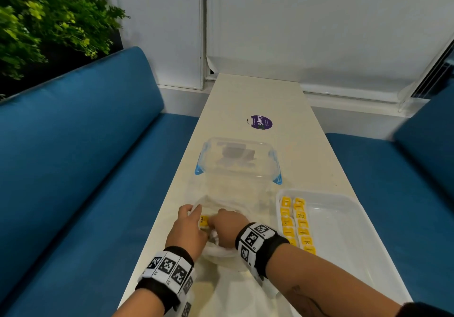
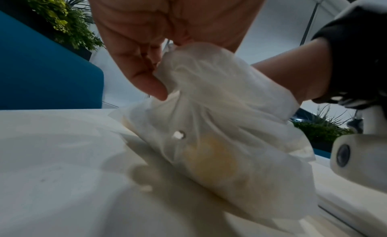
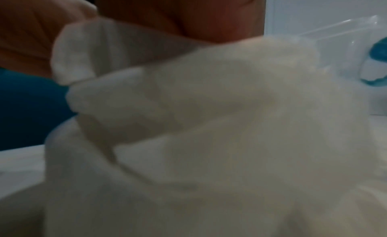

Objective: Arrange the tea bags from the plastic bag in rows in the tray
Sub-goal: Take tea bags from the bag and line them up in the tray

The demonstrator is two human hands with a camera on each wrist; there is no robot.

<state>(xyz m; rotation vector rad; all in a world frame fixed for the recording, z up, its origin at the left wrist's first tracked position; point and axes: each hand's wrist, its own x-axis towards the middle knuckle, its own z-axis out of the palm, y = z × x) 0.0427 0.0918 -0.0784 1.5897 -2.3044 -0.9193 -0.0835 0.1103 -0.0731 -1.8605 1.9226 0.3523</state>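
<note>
A translucent white plastic bag [image 1: 233,203] lies on the narrow white table [image 1: 258,95]. My left hand [image 1: 191,216] pinches the bag's rim [image 2: 167,66] and holds it up. My right hand [image 1: 216,223] reaches into the bag's mouth with curled fingers, and it appears to pinch a yellow tea bag [image 1: 204,220]. Something yellow [image 2: 209,157] shows through the film in the left wrist view. In the right wrist view, blurred bag film [image 3: 209,124] hides my fingers. At the right, the white tray [image 1: 348,230] holds two columns of yellow tea bags [image 1: 296,223] along its left side.
A clear lidded container [image 1: 204,154] with blue clips stands just beyond the bag. Farther back a purple round sticker [image 1: 261,122] lies on the table. Blue benches [image 1: 86,157] flank the table on both sides, and a green plant [image 1: 36,21] stands at the back left.
</note>
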